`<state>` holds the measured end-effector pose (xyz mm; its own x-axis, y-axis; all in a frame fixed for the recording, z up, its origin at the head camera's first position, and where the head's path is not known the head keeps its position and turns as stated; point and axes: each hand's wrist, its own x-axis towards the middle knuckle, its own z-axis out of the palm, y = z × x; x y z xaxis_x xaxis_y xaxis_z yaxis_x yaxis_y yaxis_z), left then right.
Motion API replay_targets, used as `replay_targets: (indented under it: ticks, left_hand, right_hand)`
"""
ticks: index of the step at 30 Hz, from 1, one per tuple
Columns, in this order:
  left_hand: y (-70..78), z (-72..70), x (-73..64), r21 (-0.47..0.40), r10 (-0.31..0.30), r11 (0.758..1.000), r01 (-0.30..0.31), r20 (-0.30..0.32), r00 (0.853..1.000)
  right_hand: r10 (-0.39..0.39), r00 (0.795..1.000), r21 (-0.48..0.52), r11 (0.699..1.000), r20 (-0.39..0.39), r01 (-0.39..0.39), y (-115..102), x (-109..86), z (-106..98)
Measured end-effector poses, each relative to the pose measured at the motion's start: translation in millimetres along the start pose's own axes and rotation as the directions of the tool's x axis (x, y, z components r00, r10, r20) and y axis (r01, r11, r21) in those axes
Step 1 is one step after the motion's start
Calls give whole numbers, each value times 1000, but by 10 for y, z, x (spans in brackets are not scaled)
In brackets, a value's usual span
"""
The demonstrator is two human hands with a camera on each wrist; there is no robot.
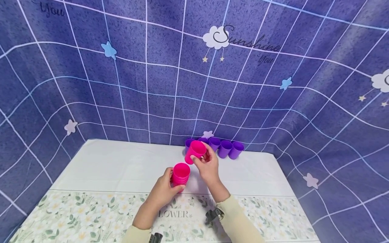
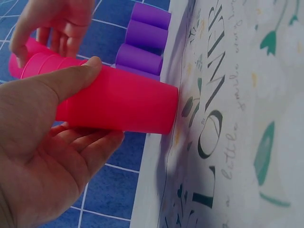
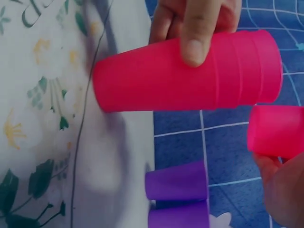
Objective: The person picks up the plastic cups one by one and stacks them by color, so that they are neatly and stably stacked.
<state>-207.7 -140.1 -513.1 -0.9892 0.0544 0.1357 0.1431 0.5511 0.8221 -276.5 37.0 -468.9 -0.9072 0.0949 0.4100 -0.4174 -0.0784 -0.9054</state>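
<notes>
My left hand (image 1: 162, 190) grips a stack of nested pink cups (image 1: 181, 172), thumb on one side and fingers round the other. In the left wrist view the stack (image 2: 123, 99) shows several overlapping rims, and its base is close to the table. A single pink cup (image 1: 196, 151) is held by my right hand (image 1: 209, 168), above and to the right of the stack, mouth up and tilted. The right wrist view has this cup (image 3: 278, 132) beside the rim end of the stack, with a gap between them.
Several purple cups (image 1: 225, 148) stand in a row at the back of the table, the leftmost partly hidden by the raised pink cup. A white cloth (image 1: 121, 165) with a floral band (image 1: 100, 216) covers the table. A blue gridded curtain (image 1: 158, 84) closes off the back and sides.
</notes>
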Motion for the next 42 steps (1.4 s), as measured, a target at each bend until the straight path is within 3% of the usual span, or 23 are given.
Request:
replay_targets:
  ticks: [5, 10, 22, 28, 35, 42]
  left_hand:
    - [-2, -12, 3, -7, -12, 1000, 12, 2, 1000]
    - [-1, -19, 0, -8, -27, 1000, 27, 6, 1000]
    - [3, -11, 11, -17, -29, 999, 29, 21, 999]
    - [4, -15, -1, -17, -19, 1000, 19, 14, 1000]
    - [-8, -12, -3, -2, -14, 1000, 14, 6, 1000]
    - [-10, -26, 4, 21, -11, 1000, 11, -21, 1000]
  right_hand:
    - [-37, 999, 88, 995, 11, 36, -115, -25, 14]
    - [-42, 995, 120, 992, 86, 31, -202, -53, 20]
    - [-75, 948, 58, 997, 309, 60, -160, -197, 32]
    - [-89, 935, -26, 994, 344, 105, -100, -249, 31]
    - [-3, 933, -95, 995, 360, 40, -59, -331, 57]
    - [-9, 920, -139, 988, 392, 69, 91, -362, 76]
